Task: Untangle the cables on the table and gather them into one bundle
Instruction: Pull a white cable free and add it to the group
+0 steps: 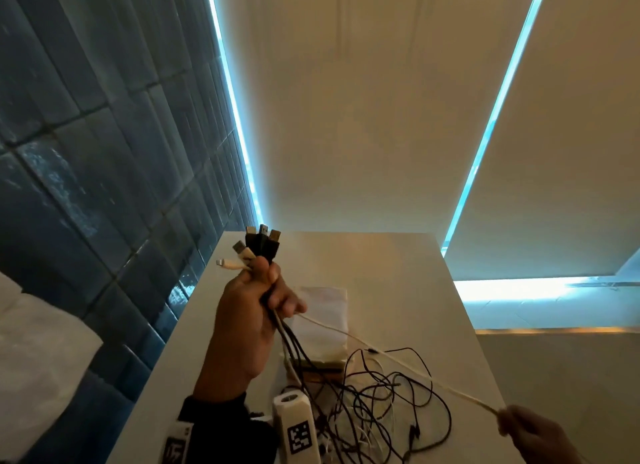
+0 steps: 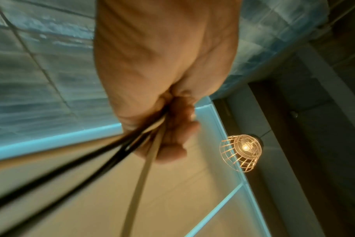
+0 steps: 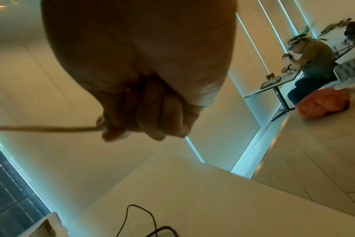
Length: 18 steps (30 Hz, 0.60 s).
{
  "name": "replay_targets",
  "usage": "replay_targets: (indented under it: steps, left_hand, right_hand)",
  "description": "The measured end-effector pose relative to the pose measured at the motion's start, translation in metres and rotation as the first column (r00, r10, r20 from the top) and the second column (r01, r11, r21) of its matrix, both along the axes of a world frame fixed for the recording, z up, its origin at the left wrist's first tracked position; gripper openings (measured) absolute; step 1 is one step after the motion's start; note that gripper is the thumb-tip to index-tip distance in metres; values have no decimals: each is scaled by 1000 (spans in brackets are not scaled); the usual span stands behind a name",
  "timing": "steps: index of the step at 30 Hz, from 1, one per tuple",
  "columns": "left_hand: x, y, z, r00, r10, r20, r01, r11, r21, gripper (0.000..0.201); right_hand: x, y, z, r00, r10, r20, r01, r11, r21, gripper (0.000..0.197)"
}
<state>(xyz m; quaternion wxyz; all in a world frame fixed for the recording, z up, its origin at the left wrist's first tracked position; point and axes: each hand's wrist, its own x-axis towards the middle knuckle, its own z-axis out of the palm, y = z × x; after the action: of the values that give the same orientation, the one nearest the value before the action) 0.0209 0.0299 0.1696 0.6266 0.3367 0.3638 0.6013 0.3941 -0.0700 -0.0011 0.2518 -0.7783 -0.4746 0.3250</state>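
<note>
My left hand [image 1: 258,307] is raised above the white table [image 1: 398,273] and grips a bunch of cable ends, black and white USB plugs [image 1: 258,245] sticking up out of the fist. Their cords hang down into a tangle of black and white cables [image 1: 377,401] on the table. In the left wrist view the black and white cords [image 2: 132,144] run out of the left hand [image 2: 164,125]. One white cable [image 1: 398,358] stretches taut from the left fist to my right hand [image 1: 519,425] at the lower right, which pinches it. The right wrist view shows the right hand [image 3: 144,115] curled round that white cable [image 3: 45,128].
A white packet [image 1: 322,321] lies on the table behind the tangle. A dark tiled wall [image 1: 104,151] stands left, beige blinds behind. A lit cage lamp [image 2: 241,152] hangs overhead. Another person [image 3: 314,64] sits at a far table, with an orange bag [image 3: 322,104] on the floor.
</note>
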Motion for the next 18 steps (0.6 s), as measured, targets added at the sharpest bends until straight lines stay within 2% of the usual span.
replay_targets:
  steps: [1,3,4,5,6,8,9,10,11,12,13,15,16,17,18]
  left_hand:
    - [5,1,0,998,-8,67,7,1000,10,25]
    - [18,1,2,987,-49,156,45,999,29,27]
    - [25,0,5,979,-85,185,79,996,40,28]
    - [31,-2,7,969,-128,212,120,992,49,29]
    - [36,-5,10,957,-173,234,164,985,59,31]
    - [46,-10,13,931,-255,263,241,967,86,35]
    - [49,-12,13,917,-294,267,275,955,107,35]
    - [53,-14,13,906,-329,266,306,944,125,36]
    - [56,-16,13,898,-358,256,333,933,137,37]
    - [58,-17,13,896,-376,235,350,925,146,37]
    - [59,-18,15,900,-385,205,359,921,154,36]
    - [58,-17,16,931,-342,131,320,934,161,31]
    - [55,-16,16,951,-290,109,272,949,158,29]
    - [51,-13,15,965,-236,112,218,964,152,26]
    - [47,-10,14,970,-195,143,175,974,142,25]
  right_hand:
    - [3,-2,0,997,76,2,-75,993,-90,45]
    - [-3,-6,6,962,273,24,-252,915,-315,29]
    - [1,-6,4,927,372,54,-334,882,-332,41]
    - [1,-5,7,897,433,88,-393,873,-287,60]
    - [-10,1,20,900,432,67,-409,886,-218,66]
    - [-44,13,64,932,361,12,-362,931,44,45]
    - [-66,18,87,933,355,-63,-334,917,218,37]
    - [-89,23,106,913,390,-117,-325,871,367,43]
    - [-111,29,124,873,456,-175,-341,825,450,56]
    - [-131,33,136,817,535,-216,-391,789,475,63]
    - [-150,38,140,751,613,-246,-446,745,496,58]
    - [-177,47,138,626,703,-338,-492,692,528,22]
    - [-183,50,137,586,684,-434,-442,719,537,9]
    - [-185,52,135,557,669,-493,-402,736,544,13]
    - [-182,52,132,569,657,-494,-397,746,535,21]
